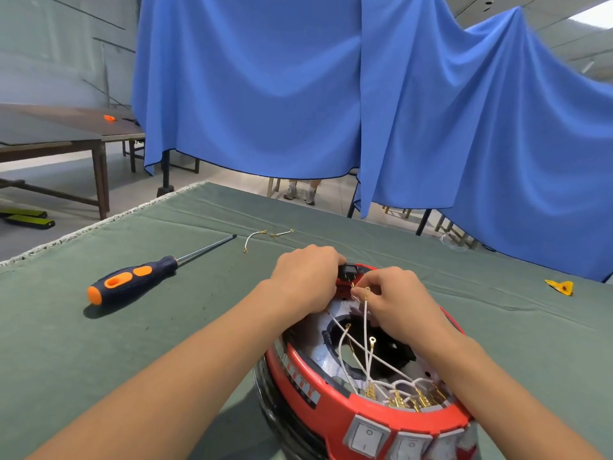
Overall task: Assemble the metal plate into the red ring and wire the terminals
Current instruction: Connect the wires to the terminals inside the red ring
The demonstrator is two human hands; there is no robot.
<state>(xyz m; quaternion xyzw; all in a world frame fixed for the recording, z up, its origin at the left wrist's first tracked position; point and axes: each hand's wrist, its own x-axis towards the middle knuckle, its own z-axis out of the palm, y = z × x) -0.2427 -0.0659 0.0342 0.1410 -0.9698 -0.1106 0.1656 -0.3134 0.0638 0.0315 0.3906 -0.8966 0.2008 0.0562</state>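
Red ring [335, 401] — cut off below; left hand [306, 282] hides its far rim.

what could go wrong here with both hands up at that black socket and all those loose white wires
1. The right hand pinches one white wire near the black socket; several other ring-ended leads cross over the metal plate, so the wrong lead might get fitted.
2. The left hand covers part of the socket, hiding its tabs.
3. The red ring sits tilted and could shift under pressure.
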